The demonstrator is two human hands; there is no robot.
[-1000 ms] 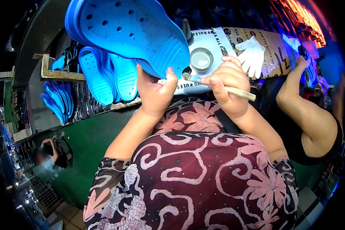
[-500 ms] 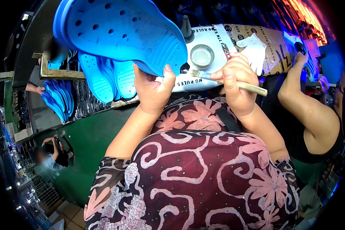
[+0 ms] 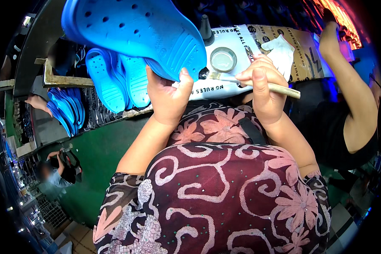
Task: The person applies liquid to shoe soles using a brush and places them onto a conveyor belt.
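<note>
I've got my left hand (image 3: 169, 95) on the screen at eleven o'clock, closed on the near end of a big blue sole (image 3: 144, 36): thumb laid over the top, fingers tucked underneath, mostly out of my sight. That sole fills the stretch from eleven to twelve, tilted up, row of holes at its far end, ridges at the near one.

Over at two o'clock, my right hand (image 3: 266, 86) is wrapped round a brush (image 3: 287, 90), thumb along its shaft. The handle end pokes out between two and three; the bristles aim back at the sole, just beside it but apart, over a white sheet (image 3: 211, 90).

One o'clock now: a round dish (image 3: 223, 59) sits on that sheet, right by the bristles. A dark cone (image 3: 205, 30) stands upright at twelve. Out toward two, a white glove (image 3: 279, 53) lies flat near a brown sheet (image 3: 304, 63).

Swinging to ten, more blue soles (image 3: 108, 82) lean together, and at nine there's a fanned stack (image 3: 70, 106), a co-worker's hand (image 3: 39, 103) right at its edge. Another co-worker's bare arm (image 3: 355, 78) reaches up between two and three.
</note>
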